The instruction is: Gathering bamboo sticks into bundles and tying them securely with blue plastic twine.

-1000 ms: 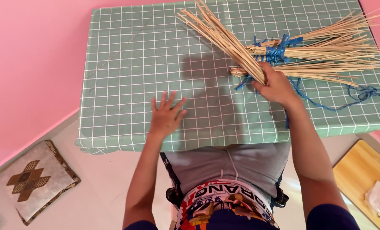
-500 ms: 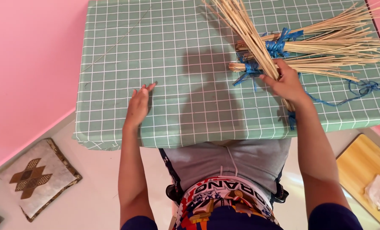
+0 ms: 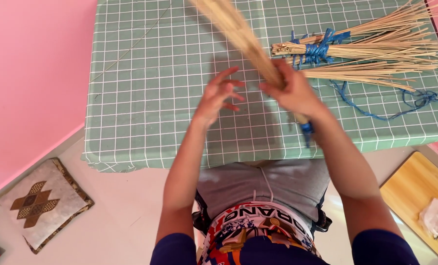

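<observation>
While the right hand (image 3: 293, 93) is wrapped around a blurred bundle of pale sticks (image 3: 238, 32), its fingers curl shut on the stems near their lower end, and the bundle slants from the grip up toward eleven o'clock, its tips running off the top edge of view. A bit of blue cord (image 3: 307, 130) hangs from the butt of the bundle just below the wrist, at about five o'clock from the hand. The left hand (image 3: 218, 95) hovers just beside it, at nine o'clock, fingers spread and loosely bent, holding nothing; whether the fingertips touch the cloth I cannot tell. Both hands sit over the green checked cloth (image 3: 145, 98) that covers the bench, near its middle. At two o'clock from the right hand lie two more bundles of sticks tied with blue string (image 3: 322, 49), fanning out toward the right edge, and a loose tail of blue string (image 3: 390, 110) trails across the cloth below them. One thin single stick (image 3: 130, 49) lies alone on the far left part of the cloth. Bare cloth stretches at nine and ten o'clock of the left hand, reaching to the bench's left edge by the pink wall (image 3: 32, 73). The near edge runs close below the wrists.
</observation>
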